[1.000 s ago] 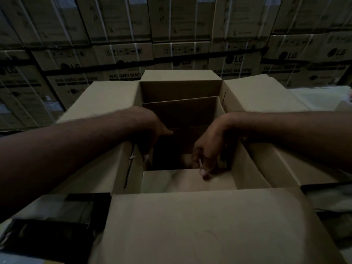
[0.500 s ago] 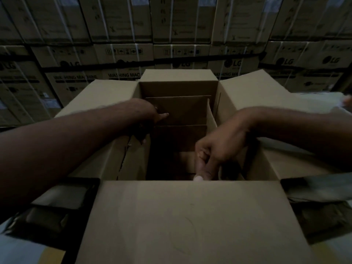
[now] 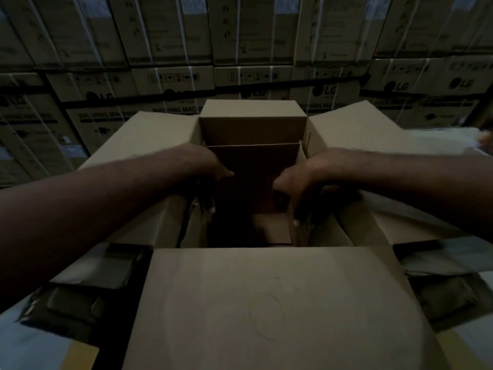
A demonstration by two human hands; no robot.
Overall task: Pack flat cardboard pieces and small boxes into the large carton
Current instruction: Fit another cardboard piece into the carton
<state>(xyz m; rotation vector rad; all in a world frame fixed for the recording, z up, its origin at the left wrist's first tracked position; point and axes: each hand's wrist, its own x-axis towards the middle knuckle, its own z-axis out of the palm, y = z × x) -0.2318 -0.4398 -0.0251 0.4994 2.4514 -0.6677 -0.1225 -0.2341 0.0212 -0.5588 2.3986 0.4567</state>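
The large brown carton (image 3: 272,311) stands open before me, all its flaps folded outward. A flat cardboard piece (image 3: 253,166) stands upright inside against the far wall. A second thin piece (image 3: 302,153) stands along the right inner wall. My left hand (image 3: 205,172) reaches over the left rim, fingers pointing down along the left inner wall. My right hand (image 3: 298,188) hangs over the right side, fingers curled down around the edge of the right cardboard piece. A small box or cardboard surface (image 3: 272,228) lies dimly at the bottom.
A wall of strapped washing-machine cartons (image 3: 170,76) fills the background. Dark plastic-wrapped items (image 3: 80,297) lie left of the carton and others (image 3: 442,295) lie to its right. The scene is very dim.
Both hands have risen from deep in the carton to near its rim. The view moved closer, so the near flap hides more of the interior.
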